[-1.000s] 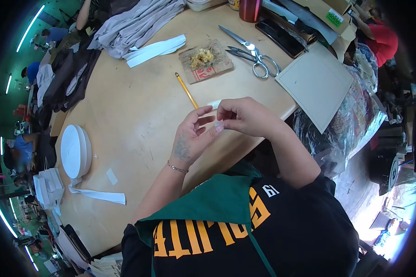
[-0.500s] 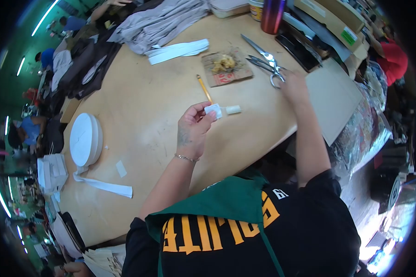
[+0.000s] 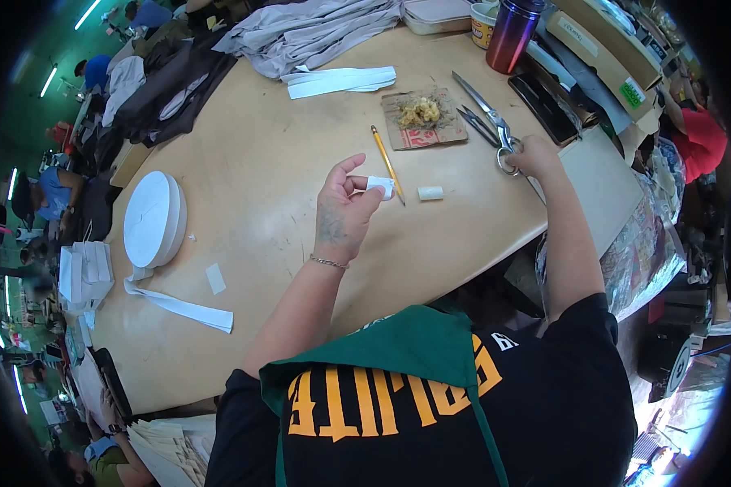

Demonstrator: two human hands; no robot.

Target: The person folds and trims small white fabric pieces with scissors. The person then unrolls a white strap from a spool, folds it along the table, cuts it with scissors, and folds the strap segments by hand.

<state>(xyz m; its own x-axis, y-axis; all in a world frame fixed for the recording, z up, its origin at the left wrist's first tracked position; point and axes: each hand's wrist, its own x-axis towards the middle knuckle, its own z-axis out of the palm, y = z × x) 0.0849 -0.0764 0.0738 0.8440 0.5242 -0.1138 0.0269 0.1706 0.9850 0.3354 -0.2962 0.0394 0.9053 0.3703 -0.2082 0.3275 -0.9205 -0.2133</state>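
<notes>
My left hand [image 3: 341, 213] pinches a small white piece of cloth or paper [image 3: 380, 187] between thumb and fingers, its index finger raised. Just beyond lies a yellow pencil [image 3: 387, 165], and a small white roll [image 3: 430, 193] rests to the right. At the right of the table, my right hand [image 3: 536, 157] is closed on the handles of large metal scissors [image 3: 495, 112], whose blades point away from me. Dark thread snips [image 3: 478, 127] lie against the scissors. Left of them is a brown cardboard piece [image 3: 426, 140] with a yellowish clump [image 3: 420, 113] on it.
A large white tape roll [image 3: 148, 221] with a loose tail [image 3: 187, 312] lies left. Folded white strips [image 3: 341, 82] and grey cloth [image 3: 300, 40] are at the back. A tumbler [image 3: 513, 36], a dark case [image 3: 542, 107] and boxes [image 3: 597, 49] line the right. Other people sit beyond.
My right hand has drawn the scissors slightly toward me. In my left hand the white piece has turned and the index finger has lifted. The view has shifted a little.
</notes>
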